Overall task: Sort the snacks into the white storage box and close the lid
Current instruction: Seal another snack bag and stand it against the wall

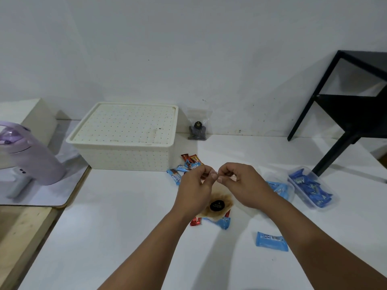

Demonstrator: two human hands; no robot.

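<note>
hands [216, 181] pinching together mid-table, lidded white box [125, 135] behind, table edge left

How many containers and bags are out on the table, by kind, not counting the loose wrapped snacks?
White box with lid: 1
Clear tubs holding blue packets: 2
Clear bags with a round black label: 2
Total: 5

Dim, bluish, even light is seen. Soft shadows are cast leftward from the white box [125, 135] and black shelf [343, 105]. Edges are bent by wide-angle distortion; wrappers are slightly blurred.
</note>
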